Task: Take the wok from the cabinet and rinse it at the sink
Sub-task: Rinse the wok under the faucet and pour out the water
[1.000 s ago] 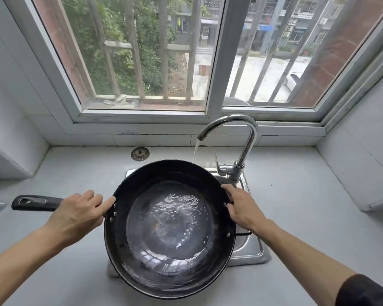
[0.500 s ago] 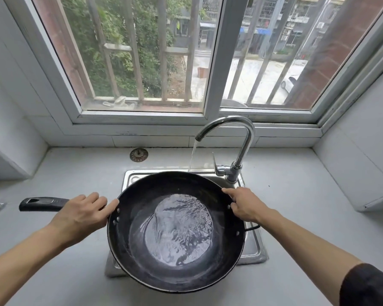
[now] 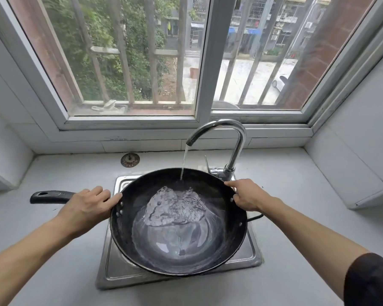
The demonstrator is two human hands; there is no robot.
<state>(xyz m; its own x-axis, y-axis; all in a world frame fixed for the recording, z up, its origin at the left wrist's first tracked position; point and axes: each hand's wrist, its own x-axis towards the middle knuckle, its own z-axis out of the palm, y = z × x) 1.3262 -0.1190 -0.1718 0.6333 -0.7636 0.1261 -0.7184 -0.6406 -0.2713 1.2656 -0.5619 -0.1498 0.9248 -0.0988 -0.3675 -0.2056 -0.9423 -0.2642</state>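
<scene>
A large black wok (image 3: 142, 195) sits over the small steel sink (image 3: 111, 268), with water pooled in its bowl. Its long black handle (image 3: 48, 196) points left across the counter. My left hand (image 3: 87, 206) grips that handle where it joins the rim, thumb lying against the rim. My right hand (image 3: 248, 197) grips the far-right rim, just above the small loop handle (image 3: 255, 217). A thin stream runs from the chrome tap (image 3: 232, 133) onto the wok's far inner wall.
A round metal sink strainer (image 3: 130, 160) lies on the grey counter (image 3: 64, 168) behind the sink. Tiled walls close in at the left and right. A barred window (image 3: 203, 62) rises right behind the tap.
The wok has shifted away from me and levelled out over the sink, so the stream now lands inside its far wall. The water in it keeps sloshing. Both hands kept their hold.
</scene>
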